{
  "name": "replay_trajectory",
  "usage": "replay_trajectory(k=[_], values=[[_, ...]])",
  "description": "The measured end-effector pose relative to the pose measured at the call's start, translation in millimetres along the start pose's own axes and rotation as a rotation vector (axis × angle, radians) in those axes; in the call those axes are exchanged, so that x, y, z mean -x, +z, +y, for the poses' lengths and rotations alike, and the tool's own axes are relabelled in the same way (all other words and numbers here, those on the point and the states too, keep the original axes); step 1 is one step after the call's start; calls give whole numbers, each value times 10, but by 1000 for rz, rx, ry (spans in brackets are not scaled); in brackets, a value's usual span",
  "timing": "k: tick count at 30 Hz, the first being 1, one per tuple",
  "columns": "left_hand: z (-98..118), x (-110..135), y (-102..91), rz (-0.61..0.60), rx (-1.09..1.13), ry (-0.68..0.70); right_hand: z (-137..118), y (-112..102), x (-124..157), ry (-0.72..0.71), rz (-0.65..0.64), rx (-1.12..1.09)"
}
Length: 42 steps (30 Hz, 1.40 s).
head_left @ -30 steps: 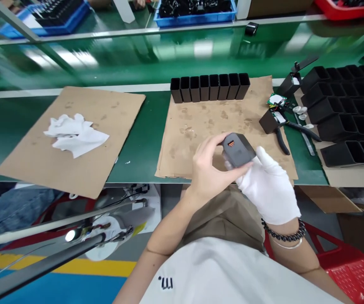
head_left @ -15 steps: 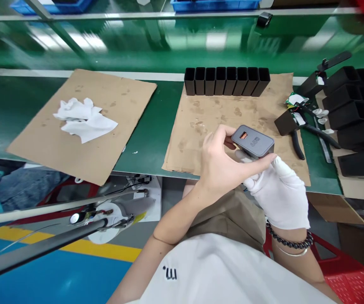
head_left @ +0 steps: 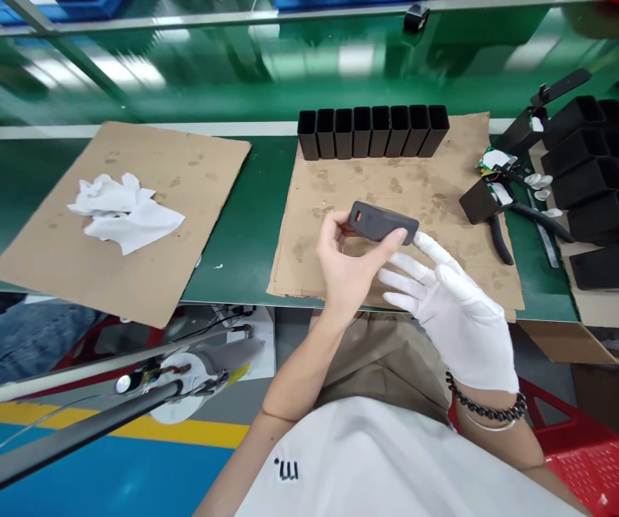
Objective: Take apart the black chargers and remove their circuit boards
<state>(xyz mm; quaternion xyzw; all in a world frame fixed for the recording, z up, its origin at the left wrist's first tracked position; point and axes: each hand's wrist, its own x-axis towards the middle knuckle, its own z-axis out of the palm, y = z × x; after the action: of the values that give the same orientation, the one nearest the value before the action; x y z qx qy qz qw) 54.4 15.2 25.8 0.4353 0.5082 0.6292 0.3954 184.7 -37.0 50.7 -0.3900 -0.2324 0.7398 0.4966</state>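
Note:
My bare left hand (head_left: 345, 266) grips a dark grey charger block (head_left: 382, 223) by its two ends, between thumb and fingers. The block has rounded corners and an orange USB port near its left end; it is held tilted above the brown cardboard sheet (head_left: 309, 215). In a white glove, my right hand (head_left: 444, 309) is just right of and below the block, palm up with fingers spread. Its forefinger is close to the block's right end; I cannot tell whether it touches.
Several hollow black cases (head_left: 362, 133) stand in a row at the back; more cases (head_left: 605, 219) lie right. Near them are black-handled pliers (head_left: 500, 240), an opened case (head_left: 479, 201) and a circuit board (head_left: 495, 159). White cloths (head_left: 126, 215) lie on the left cardboard (head_left: 191, 165).
The block has moved left and tilted, so the printed marking on its face no longer shows. My right hand has come away from beneath it and spread its fingers. The view has shifted slightly.

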Motion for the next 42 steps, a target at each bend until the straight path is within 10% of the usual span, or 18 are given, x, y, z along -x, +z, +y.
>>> replay_trajectory(k=[6,14,18,27,42], values=[[-94,-49,-31,27,100,-121,31,-33,18,-108,76,87],[-45,115,34,130,-303,529,139,-80,-153,-129,63,121],[-52,127,34,122,-347,646,164,-84,-182,-108,6,84],[172,116,-24,-42,-284,256,173,-181,-163,4,11,46],[52,62,-85,-243,19,165,43,-234,-61,-36,18,108]])
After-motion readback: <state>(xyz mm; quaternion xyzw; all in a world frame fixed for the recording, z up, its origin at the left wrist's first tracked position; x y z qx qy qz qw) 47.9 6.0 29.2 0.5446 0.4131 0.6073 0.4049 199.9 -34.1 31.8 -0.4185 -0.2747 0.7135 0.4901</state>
